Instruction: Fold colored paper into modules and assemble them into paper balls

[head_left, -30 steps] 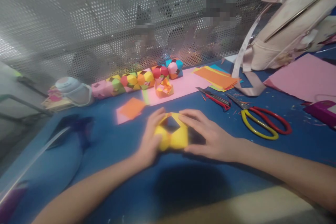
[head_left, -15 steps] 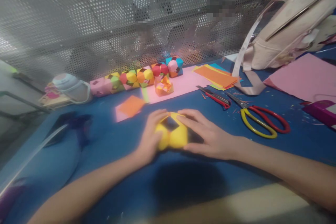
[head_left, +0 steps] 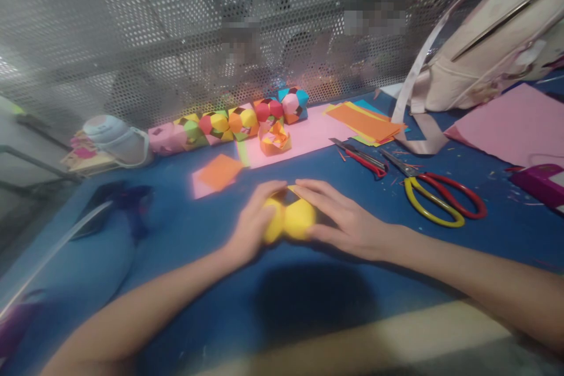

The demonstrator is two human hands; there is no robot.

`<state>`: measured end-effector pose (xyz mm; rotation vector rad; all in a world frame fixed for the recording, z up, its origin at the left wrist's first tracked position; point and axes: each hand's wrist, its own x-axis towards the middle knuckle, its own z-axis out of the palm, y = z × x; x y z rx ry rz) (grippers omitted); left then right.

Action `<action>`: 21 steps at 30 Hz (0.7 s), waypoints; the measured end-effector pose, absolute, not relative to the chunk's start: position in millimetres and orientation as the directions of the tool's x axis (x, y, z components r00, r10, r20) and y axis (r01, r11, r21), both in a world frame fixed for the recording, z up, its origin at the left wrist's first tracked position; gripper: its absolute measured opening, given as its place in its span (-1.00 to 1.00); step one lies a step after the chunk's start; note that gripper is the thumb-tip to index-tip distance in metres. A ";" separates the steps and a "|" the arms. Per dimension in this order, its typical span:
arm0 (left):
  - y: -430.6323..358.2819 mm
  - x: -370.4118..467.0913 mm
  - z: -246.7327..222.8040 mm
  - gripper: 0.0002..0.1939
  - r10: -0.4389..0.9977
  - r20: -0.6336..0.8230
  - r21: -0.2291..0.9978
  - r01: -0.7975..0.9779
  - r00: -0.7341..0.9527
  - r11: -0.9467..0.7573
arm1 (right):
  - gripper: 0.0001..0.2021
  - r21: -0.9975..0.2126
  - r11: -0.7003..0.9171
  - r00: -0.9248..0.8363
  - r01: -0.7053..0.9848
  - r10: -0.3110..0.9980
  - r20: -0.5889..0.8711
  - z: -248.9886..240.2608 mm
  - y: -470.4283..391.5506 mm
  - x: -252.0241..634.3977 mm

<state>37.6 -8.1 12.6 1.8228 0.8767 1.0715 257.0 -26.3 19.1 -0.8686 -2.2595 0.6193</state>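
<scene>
Both hands close around a yellow folded-paper ball [head_left: 297, 220] at the near middle of the tabletop [head_left: 185, 241].
The left hand [head_left: 249, 223] and right hand [head_left: 348, 220] clasp it from opposite sides, fingers curved over the top; whether it touches the tabletop I cannot tell. Being paper, it is probably light, springy and easily dented, best taken by its rounded sides with gentle pressure, away from the dark gap on top. The blue surface carries scissors [head_left: 413, 175] amid paper scraps, a row of multicoloured paper balls [head_left: 242, 123] and a pale bag [head_left: 462, 82]; behind rises a perforated metal screen [head_left: 145, 23].
</scene>
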 end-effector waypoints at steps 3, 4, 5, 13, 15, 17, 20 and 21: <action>-8.0 38.5 12.9 -0.58 0.865 0.314 0.904 0.156 0.390 -0.399 | -0.43 -0.617 0.669 -0.585 0.415 0.716 0.382 18.3 -26.2 256.7; -7.9 38.9 13.0 -0.58 0.867 0.311 0.906 0.153 0.389 -0.394 | -0.43 -0.622 0.664 -0.578 0.415 0.720 0.384 17.7 -26.1 256.5; -7.9 39.4 13.2 -0.58 0.868 0.306 0.909 0.152 0.390 -0.389 | -0.43 -0.628 0.658 -0.571 0.414 0.726 0.384 16.8 -25.9 256.3; -6.3 45.6 12.5 -0.48 0.933 0.087 0.986 0.102 0.349 -0.130 | -0.45 -0.721 0.559 -0.474 0.410 0.806 0.355 16.4 -21.0 253.8; -3.4 46.4 11.4 -0.44 0.943 0.057 0.997 0.024 0.329 -0.069 | -0.45 -0.771 0.485 -0.439 0.414 0.848 0.297 20.0 -18.6 254.1; -1.1 46.9 11.6 -0.42 0.952 0.049 0.999 -0.011 0.301 -0.048 | -0.46 -0.834 0.365 -0.398 0.414 0.896 0.195 23.8 -16.2 254.7; -0.9 47.5 14.2 -0.39 0.960 0.053 0.999 -0.022 0.276 -0.049 | -0.47 -0.919 0.172 -0.373 0.355 0.927 0.030 27.2 -13.9 255.3; -1.6 47.7 15.1 -0.39 0.959 0.057 0.998 -0.022 0.278 -0.053 | -0.46 -0.936 0.132 -0.378 0.327 0.926 -0.001 27.6 -13.5 255.3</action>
